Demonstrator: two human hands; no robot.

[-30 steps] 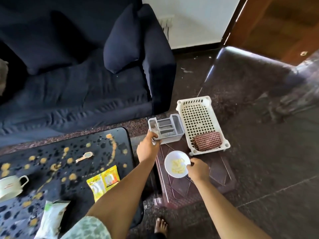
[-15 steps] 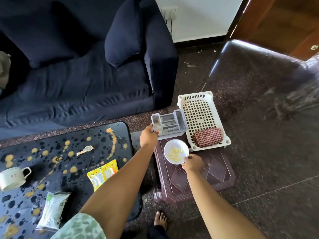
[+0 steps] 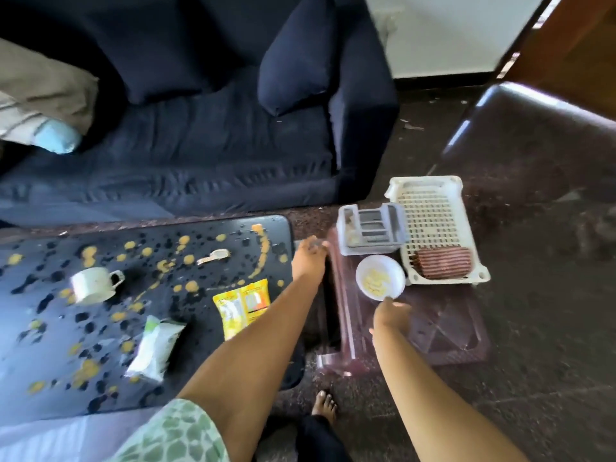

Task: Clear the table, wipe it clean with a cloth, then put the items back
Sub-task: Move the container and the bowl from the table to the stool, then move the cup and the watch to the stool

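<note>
On the stool (image 3: 443,325), right of the table (image 3: 240,268): white basket (image 3: 423,183) holding a checked cloth (image 3: 445,261); grey tray (image 3: 370,250); bowl (image 3: 396,271) of pale pieces; right hand (image 3: 388,316) at the bowl's near rim, left hand (image 3: 310,258) left of the grey tray, both blurred, grips indiscernible

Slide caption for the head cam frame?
Bowl, grey organizer and white basket sit on the maroon stool; cup, watch and packets lie on the spattered table.

Bench (image 3: 196,341): cup (image 3: 95,284), watch (image 3: 213,256), yellow sachets (image 3: 241,305), white-green packet (image 3: 155,348).
Stool (image 3: 443,328): grey organiser (image 3: 371,228), white bowl (image 3: 380,277), white basket (image 3: 433,211).
Floor (image 3: 533,378): stool.
</note>
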